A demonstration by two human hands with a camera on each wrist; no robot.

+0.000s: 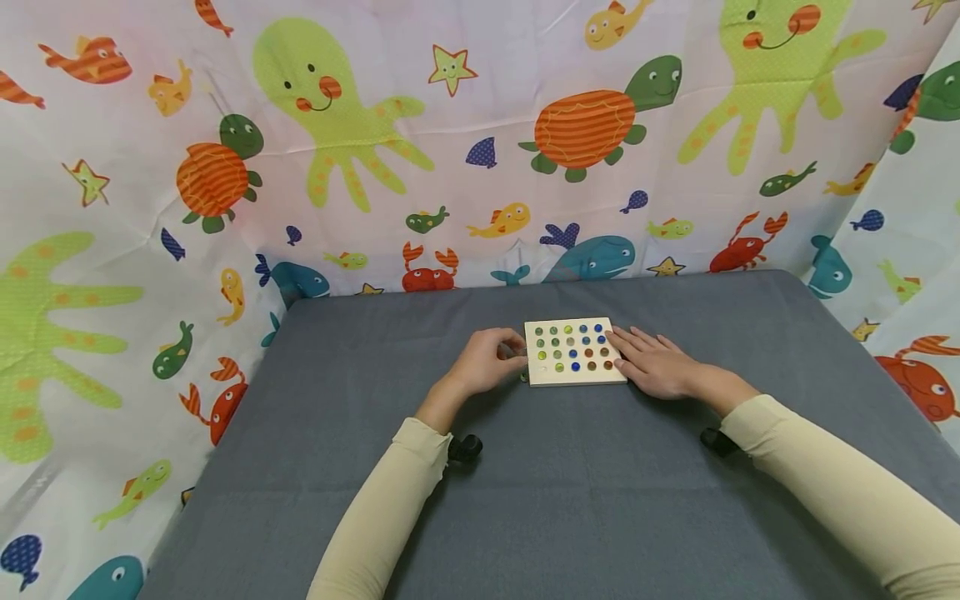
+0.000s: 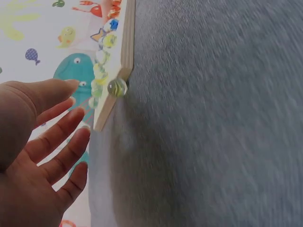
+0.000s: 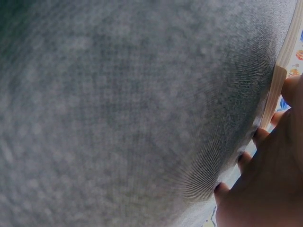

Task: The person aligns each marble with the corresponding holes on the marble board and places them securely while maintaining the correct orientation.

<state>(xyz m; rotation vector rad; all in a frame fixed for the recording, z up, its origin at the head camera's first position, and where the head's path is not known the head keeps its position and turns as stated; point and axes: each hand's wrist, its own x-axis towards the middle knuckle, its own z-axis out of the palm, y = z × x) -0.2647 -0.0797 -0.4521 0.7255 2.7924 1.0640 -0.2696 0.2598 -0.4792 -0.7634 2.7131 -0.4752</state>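
A pale wooden board [image 1: 573, 377] lies on the grey cloth, with rows of coloured glass marbles seated in it: green and yellow at left, blue in the middle, brown towards the right. The hollow at its near left corner holds no marble. Beside that corner, on the cloth, sits a loose clear marble with a yellow-green swirl [image 2: 117, 87]. My left hand [image 1: 491, 360] hovers at the board's left edge, fingers loosely bent, holding nothing and apart from the loose marble in the left wrist view. My right hand [image 1: 660, 364] rests its extended fingers on the board's right edge.
Grey cloth [image 1: 525, 517] covers the table around the board. Behind it and along both sides hangs a white curtain [image 1: 480, 192] printed with sea animals. A black wrist camera [image 1: 467, 448] sits under the left sleeve, another [image 1: 718, 442] under the right.
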